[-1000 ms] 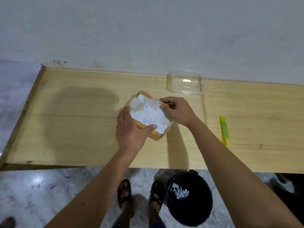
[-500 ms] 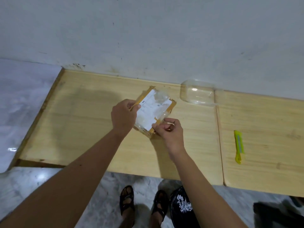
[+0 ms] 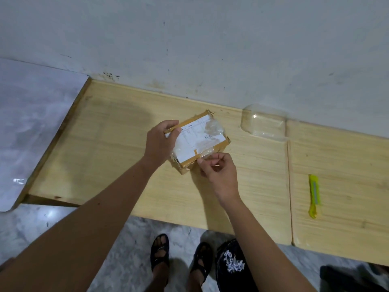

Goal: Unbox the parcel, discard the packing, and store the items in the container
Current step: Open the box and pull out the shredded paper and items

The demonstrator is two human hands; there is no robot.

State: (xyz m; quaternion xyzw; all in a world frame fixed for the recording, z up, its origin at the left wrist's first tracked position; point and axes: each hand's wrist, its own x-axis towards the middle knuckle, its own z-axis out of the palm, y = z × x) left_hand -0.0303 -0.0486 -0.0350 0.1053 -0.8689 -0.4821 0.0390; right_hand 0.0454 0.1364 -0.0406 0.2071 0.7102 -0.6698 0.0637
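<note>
A small brown cardboard parcel (image 3: 202,142) with a white label and clear tape lies on the wooden table (image 3: 105,148). My left hand (image 3: 161,142) grips its left end, thumb on the top edge. My right hand (image 3: 219,172) pinches the clear tape at the parcel's near right corner. A clear plastic container (image 3: 264,123) stands by the wall, right of the parcel, with nothing visible inside.
A yellow-green utility knife (image 3: 314,196) lies on the table's right part. A black bin (image 3: 231,268) with white scraps inside stands on the floor under the table's front edge, beside my sandalled feet (image 3: 161,253). A grey wall runs along the back.
The parcel has been turned round on the table. My left hand went from its near side to its left end; my right hand came from the far right corner to the near corner.
</note>
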